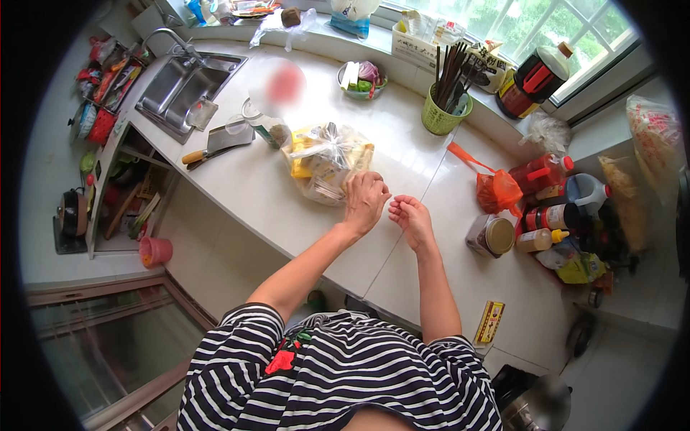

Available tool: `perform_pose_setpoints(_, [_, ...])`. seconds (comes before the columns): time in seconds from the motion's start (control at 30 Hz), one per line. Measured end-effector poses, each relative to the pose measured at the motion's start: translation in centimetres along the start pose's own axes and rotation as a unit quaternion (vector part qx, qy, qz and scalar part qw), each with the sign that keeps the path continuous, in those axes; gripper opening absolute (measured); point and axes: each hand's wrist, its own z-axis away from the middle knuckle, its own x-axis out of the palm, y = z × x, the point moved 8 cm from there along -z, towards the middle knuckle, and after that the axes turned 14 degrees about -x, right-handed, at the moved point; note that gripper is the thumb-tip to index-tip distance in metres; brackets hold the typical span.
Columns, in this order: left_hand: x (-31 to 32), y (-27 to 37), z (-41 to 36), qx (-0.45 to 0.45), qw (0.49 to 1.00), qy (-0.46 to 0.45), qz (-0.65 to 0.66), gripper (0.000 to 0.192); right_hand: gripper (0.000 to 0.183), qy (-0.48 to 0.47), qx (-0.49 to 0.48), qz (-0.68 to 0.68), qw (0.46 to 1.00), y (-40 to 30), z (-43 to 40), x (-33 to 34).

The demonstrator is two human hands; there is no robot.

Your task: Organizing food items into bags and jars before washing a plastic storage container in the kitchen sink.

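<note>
A clear plastic bag [329, 156] with yellow packets inside lies on the white tiled counter [237, 204], its top gathered. My left hand [366, 199] rests at the bag's right lower edge with its fingers bent; whether it grips the plastic I cannot tell. Just right of it, my right hand [411, 218] hovers over the counter with curled fingers close together; I cannot tell if something thin is between them. Left of the bag stand a glass jar [267, 126] and a cleaver [229, 137] with a wooden handle, lying flat.
Behind the bag sits a bowl of cut vegetables [362, 81]. A green basket of chopsticks [444, 113] stands near the window. To the right are an orange plastic bag [496, 191], a lidded jar [490, 236] and several bottles [550, 216]. A steel sink [188, 86] is at the left.
</note>
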Motion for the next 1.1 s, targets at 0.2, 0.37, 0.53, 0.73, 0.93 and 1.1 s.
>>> perform_pose_setpoints(0.2, [-5.9,-0.2,1.2,0.036,0.997,-0.006,0.07,0.009,0.027,-0.118,0.022,-0.123,0.985,0.7,1.6,7.8])
perform_pose_setpoints(0.37, [-11.5,-4.7,0.8,-0.008,0.993,0.038,0.111,0.013,0.027,-0.14,0.033,-0.12,0.982,1.5,1.7,14.8])
perform_pose_setpoints(0.53, [-16.6,-11.0,-1.0,-0.064,0.972,0.055,0.218,0.009,0.026,-0.177,0.0,-0.103,0.979,1.2,-0.4,22.6])
perform_pose_setpoints(0.73, [-22.8,-19.9,-5.0,-0.12,0.941,0.088,0.302,0.006,0.025,-0.124,-0.072,-0.102,0.984,0.1,-5.1,32.0])
perform_pose_setpoints(0.93, [-22.0,-24.5,-10.8,-0.237,0.804,-0.021,0.544,0.012,0.027,-0.067,-0.162,-0.12,0.977,-1.1,-8.9,37.3])
perform_pose_setpoints(1.1, [-22.9,-24.8,-15.6,-0.11,0.939,0.052,0.321,0.011,0.038,-0.023,-0.305,0.1,0.947,-3.0,-10.6,38.6])
